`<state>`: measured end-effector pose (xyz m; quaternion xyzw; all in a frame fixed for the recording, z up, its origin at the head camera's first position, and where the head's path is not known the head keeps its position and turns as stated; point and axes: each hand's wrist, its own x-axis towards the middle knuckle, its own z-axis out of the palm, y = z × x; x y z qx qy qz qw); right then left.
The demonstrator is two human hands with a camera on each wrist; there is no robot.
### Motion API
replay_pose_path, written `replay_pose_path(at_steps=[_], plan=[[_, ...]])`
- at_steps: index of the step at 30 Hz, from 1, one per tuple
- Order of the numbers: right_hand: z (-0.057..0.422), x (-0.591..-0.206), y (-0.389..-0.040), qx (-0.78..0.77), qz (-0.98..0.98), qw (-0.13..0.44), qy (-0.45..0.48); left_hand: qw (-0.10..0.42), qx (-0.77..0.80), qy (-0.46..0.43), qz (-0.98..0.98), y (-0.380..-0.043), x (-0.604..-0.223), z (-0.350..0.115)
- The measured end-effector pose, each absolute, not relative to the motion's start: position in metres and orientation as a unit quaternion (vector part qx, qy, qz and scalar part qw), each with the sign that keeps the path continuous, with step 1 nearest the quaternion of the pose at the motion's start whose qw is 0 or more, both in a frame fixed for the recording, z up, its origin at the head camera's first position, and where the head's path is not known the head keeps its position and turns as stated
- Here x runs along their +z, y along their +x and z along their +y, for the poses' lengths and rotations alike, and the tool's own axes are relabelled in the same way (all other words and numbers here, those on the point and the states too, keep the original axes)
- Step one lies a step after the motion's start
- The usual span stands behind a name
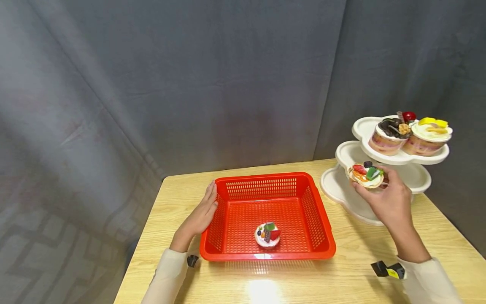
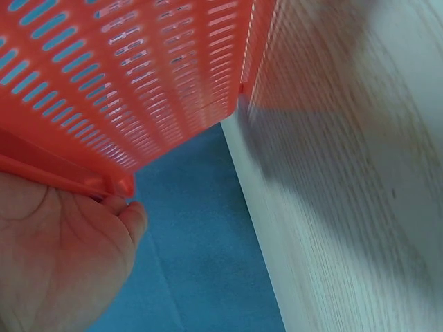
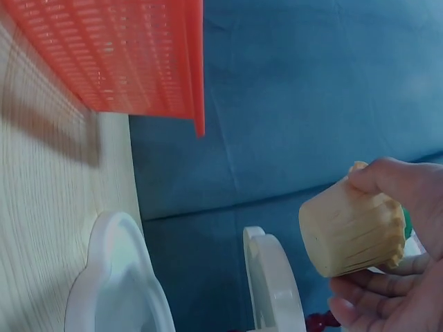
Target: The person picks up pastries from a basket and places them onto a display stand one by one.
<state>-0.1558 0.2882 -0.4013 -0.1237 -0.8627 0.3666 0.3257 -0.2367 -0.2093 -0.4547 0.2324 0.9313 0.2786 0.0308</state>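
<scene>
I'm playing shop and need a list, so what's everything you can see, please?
basket: 1, red, on the table
fruit cupcake: 1, white top with coloured fruit, inside the basket
held cupcake: 1, tan case, white top with coloured fruit, in the right hand
cake stand: 1 with three tiers, white, right of the basket
cakes on the top tier: at least 2, one with dark topping, one with yellow; behind them I can't tell
table: 1, light wood, under the basket and stand
curtain: grey, behind the table
gadgets: black, one by each wrist
sleeves: 2, cream, one on each arm
hands: 2, left touching the basket's side, right holding a cupcake
</scene>
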Motion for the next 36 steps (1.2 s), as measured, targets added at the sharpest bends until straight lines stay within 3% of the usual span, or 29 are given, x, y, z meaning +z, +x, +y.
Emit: replay_pose_path(at_steps=[12, 36], plan=[[0.302, -0.409, -0.162, 0.369, -0.851, 0.341, -0.152, 0.03, 0.28, 0.226, 0.932, -0.236, -0.455, -0.209], [0.311, -0.417, -0.178, 0.371, -0.851, 0.318, -0.192, 0.036, 0.276, 0.221, 0.935, -0.236, -0.453, -0.208]])
